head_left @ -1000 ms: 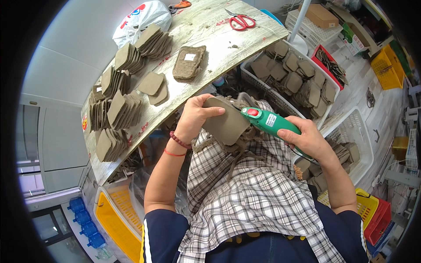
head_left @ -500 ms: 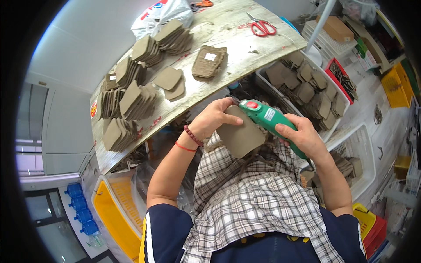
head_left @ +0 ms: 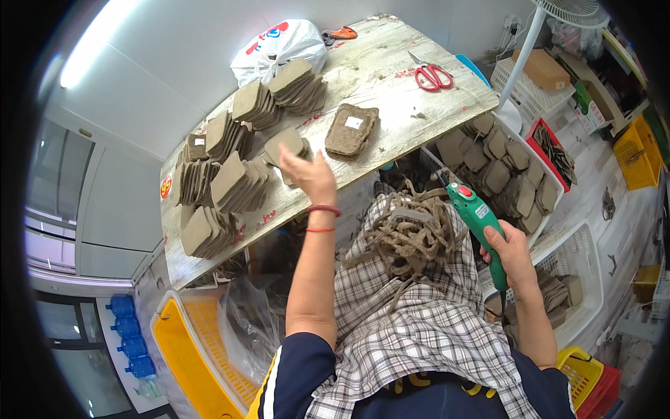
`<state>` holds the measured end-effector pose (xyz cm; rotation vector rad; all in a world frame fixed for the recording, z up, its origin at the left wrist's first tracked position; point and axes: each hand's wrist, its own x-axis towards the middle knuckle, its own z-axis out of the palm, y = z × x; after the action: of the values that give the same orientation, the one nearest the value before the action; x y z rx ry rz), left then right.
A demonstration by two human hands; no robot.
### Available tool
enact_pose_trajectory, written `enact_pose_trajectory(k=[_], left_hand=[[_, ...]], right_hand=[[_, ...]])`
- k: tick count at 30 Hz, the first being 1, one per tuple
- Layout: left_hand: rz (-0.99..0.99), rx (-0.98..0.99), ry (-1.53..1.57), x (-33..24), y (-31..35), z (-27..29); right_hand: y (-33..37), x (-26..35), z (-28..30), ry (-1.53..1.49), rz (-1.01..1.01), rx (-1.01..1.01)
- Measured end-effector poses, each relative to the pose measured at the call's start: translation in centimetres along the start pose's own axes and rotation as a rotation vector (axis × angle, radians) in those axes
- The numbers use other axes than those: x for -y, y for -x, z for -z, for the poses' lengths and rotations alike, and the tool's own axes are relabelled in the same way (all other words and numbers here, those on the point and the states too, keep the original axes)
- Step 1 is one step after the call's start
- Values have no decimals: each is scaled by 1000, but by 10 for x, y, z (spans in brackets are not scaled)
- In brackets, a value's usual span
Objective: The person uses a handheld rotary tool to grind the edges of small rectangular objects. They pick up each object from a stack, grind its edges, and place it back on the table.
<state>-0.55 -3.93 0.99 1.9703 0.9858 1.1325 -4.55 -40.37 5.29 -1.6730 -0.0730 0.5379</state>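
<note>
My left hand (head_left: pixel 308 174) reaches over the near edge of the table, fingers apart, beside a low stack of brown felt-like pads (head_left: pixel 278 144). Whether its fingertips touch that stack I cannot tell. My right hand (head_left: pixel 513 258) is wrapped round a green handheld power tool (head_left: pixel 480 216) with a red button and a thin metal tip, held above my right thigh. A tangled heap of brown trimmed strips (head_left: pixel 412 234) lies on my checked apron (head_left: pixel 426 328).
Several pad stacks (head_left: pixel 241 185) fill the table's left side. A thicker pad stack (head_left: pixel 352 133) and red-handled scissors (head_left: pixel 434 78) lie further right. White baskets (head_left: pixel 558 192) of pads stand to my right. A yellow basket (head_left: pixel 181 349) is at left.
My left hand has let go of the pad it held over my lap and moved up-left to the table. The right hand has drawn the tool rightward. The strip heap now shows.
</note>
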Motion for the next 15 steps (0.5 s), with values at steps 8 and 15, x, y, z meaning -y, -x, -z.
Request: enact_pose_trajectory(k=[8, 15], left_hand=[[-451, 530, -473, 5, -10, -52], [-432, 415, -308, 10, -40, -43]], right_hand=[[6, -2, -3, -27, -10, 20], [7, 8, -18, -57, 27, 17]])
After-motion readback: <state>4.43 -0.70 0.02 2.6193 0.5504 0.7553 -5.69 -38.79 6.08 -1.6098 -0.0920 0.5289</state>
